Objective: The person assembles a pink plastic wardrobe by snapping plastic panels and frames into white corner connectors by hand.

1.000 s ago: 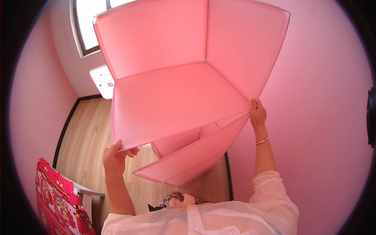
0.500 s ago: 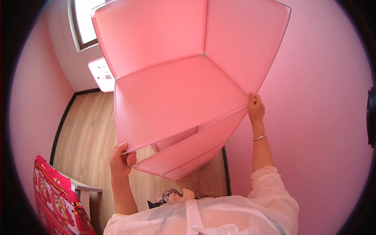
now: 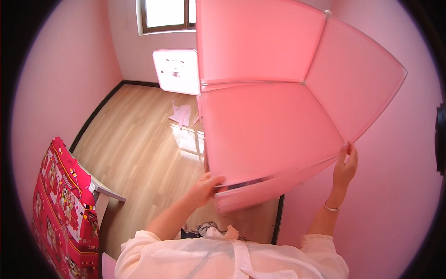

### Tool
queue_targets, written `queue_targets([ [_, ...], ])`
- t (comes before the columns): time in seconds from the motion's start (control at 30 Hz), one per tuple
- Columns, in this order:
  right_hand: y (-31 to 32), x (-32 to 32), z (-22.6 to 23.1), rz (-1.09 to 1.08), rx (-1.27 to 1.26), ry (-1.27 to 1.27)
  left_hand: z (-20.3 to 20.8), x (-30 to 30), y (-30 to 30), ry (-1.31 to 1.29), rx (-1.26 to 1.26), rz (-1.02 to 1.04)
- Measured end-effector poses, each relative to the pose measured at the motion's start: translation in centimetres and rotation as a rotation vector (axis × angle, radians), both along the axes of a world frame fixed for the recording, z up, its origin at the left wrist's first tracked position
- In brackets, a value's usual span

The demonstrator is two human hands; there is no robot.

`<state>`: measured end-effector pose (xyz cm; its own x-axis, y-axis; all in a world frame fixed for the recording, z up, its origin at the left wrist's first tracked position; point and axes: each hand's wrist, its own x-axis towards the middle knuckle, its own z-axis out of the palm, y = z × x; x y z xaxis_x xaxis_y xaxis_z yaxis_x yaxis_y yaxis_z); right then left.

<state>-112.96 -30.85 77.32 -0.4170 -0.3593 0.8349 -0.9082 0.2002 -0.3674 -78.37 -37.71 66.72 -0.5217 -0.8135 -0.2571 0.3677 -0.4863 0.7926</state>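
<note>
A large pink panel cabinet, made of translucent sheets on thin wire frames, fills the middle and right. Several of its panels meet at corner connectors. My left hand grips the near left corner of the middle panel, with the thumb on top and the fingers curled below. At the near right corner, my right hand pinches the edge where two panels meet. A narrow gap opens between the middle panel and the lower front panel. The cabinet's inside is mostly hidden.
A white square door panel with a cartoon face stands beside the cabinet. Pink scraps lie on the wood floor. A red patterned cloth covers furniture at left. A pink wall rises close on the right.
The cabinet has shifted and turned to the right, with both hands still on it. More of the floor, the scraps and the white door panel now show at left.
</note>
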Motion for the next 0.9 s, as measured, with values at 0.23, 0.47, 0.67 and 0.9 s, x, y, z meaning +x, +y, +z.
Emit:
queue_targets([
  [0.23,-1.9,17.9,-0.4,0.571,0.492,0.207,0.4,4.1,-3.6,-0.005,-0.486,-0.618],
  [0.47,-4.2,26.3,-2.4,0.27,0.527,0.006,-4.0,18.0,-12.5,-0.473,-0.961,-0.508],
  [0.67,-8.5,35.0,-0.9,0.199,0.403,-0.113,-5.5,23.2,-20.3,-0.663,-1.001,-0.188],
  [0.9,-18.0,38.0,-3.0,0.284,0.214,-0.115,-3.5,22.7,-31.6,-0.737,-1.138,0.059],
])
